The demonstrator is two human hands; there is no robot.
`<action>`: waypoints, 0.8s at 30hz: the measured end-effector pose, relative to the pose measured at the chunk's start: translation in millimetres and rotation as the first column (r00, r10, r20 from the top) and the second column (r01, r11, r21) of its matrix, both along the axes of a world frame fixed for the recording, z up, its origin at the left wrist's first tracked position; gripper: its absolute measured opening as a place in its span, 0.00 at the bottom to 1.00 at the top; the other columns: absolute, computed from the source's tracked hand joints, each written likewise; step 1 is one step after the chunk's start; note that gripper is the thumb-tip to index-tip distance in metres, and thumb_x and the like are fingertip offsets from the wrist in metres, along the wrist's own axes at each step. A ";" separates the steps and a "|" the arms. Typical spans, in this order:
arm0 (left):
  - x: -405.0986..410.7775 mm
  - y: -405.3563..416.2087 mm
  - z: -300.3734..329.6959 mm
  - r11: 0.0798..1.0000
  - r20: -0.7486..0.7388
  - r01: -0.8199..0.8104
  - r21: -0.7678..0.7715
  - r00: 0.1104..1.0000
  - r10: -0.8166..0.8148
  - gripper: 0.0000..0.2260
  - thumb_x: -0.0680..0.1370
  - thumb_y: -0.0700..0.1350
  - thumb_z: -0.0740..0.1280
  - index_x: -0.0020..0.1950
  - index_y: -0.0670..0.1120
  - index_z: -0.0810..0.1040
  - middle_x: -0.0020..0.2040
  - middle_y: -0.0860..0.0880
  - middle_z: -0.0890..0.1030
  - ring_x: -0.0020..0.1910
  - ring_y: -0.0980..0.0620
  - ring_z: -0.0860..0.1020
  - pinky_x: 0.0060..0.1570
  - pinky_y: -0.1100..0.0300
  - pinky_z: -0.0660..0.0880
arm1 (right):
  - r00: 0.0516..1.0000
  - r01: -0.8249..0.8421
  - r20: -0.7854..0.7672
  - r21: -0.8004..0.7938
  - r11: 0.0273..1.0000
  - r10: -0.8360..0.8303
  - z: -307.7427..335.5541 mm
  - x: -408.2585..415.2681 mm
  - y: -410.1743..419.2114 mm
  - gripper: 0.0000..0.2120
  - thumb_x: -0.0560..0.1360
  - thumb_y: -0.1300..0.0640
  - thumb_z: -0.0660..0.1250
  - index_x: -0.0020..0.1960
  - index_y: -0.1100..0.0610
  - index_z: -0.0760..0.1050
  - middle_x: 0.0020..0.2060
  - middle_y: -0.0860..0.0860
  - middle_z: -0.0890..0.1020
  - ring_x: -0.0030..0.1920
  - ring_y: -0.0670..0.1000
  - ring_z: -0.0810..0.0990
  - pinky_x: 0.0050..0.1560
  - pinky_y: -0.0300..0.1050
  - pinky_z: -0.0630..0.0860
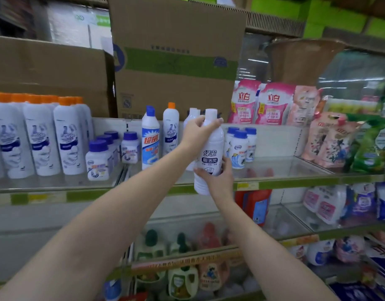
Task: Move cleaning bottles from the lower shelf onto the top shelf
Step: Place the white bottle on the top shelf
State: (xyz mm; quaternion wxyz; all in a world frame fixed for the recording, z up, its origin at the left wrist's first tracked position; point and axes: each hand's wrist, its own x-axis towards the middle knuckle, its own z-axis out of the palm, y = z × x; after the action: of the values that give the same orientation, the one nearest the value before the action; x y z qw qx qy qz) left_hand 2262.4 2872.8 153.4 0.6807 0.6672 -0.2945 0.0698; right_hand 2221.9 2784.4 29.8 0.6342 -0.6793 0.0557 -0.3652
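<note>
We are holding a white bottle (210, 148) upright in front of the top shelf (285, 178), its base hanging just past the shelf's green front edge. Our left hand (197, 131) is curling its fingers and thumb round the bottle's neck, under the white cap, while our right hand (217, 177) is gripping the lower body from the right side, thumb lying across the label. Behind the bottle, a blue-capped bottle (150, 137) and an orange-capped bottle (170, 129) are standing on the glass, with short blue-lidded jars (240, 146) just to the right. Rows of tall orange-capped spray cans (39, 135) are filling the shelf's left end, pink refill pouches (263, 104) the right. Cardboard boxes (176, 57) are rising behind everything. Below, the lower shelves (187, 266) are blurring into soft shapes of green and cream jugs; labels there are too smeared to read. Another white bottle is partly hidden behind our left hand.
</note>
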 end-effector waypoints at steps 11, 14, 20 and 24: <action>77.8 -38.8 11.3 0.935 0.352 -0.122 0.333 0.936 -0.003 0.27 0.75 0.51 0.74 0.72 0.52 0.69 0.54 0.51 0.76 0.54 0.49 0.77 0.49 0.61 0.73 | 0.989 0.106 -0.092 -0.090 0.990 -0.114 16.9 72.9 -46.8 0.35 0.62 0.60 0.84 0.61 0.53 0.67 0.49 0.43 0.79 0.49 0.42 0.80 0.44 0.31 0.75; 101.1 -50.8 2.3 0.822 0.428 -0.243 0.515 0.904 -0.001 0.40 0.72 0.55 0.76 0.79 0.52 0.60 0.67 0.44 0.72 0.63 0.44 0.73 0.61 0.51 0.73 | 0.988 0.093 -0.117 -0.055 0.994 -0.099 5.3 90.7 -58.0 0.37 0.64 0.60 0.83 0.65 0.55 0.67 0.52 0.44 0.79 0.54 0.46 0.80 0.47 0.33 0.75; 122.5 -77.4 9.9 0.627 0.742 -0.609 0.485 0.666 0.073 0.37 0.71 0.60 0.75 0.72 0.42 0.67 0.68 0.45 0.69 0.66 0.44 0.68 0.65 0.54 0.66 | 0.964 -0.018 -0.264 -0.159 0.987 -0.025 3.0 120.0 -87.7 0.36 0.67 0.53 0.81 0.65 0.53 0.62 0.60 0.49 0.76 0.58 0.49 0.77 0.57 0.43 0.74; 132.1 -89.5 11.7 0.556 0.760 -0.673 0.487 0.641 0.110 0.38 0.71 0.61 0.74 0.73 0.41 0.65 0.69 0.45 0.71 0.67 0.44 0.69 0.65 0.54 0.66 | 0.942 -0.029 -0.328 -0.271 0.962 -0.064 5.7 131.2 -94.7 0.46 0.65 0.40 0.79 0.71 0.57 0.59 0.68 0.55 0.70 0.68 0.56 0.71 0.68 0.57 0.71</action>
State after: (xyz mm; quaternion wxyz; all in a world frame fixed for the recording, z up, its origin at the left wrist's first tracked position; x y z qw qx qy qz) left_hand 2394.6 2783.3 165.0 0.1626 0.8629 -0.3426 0.3341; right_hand 2353.1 2689.7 35.5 0.5127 -0.8114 0.1179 -0.2546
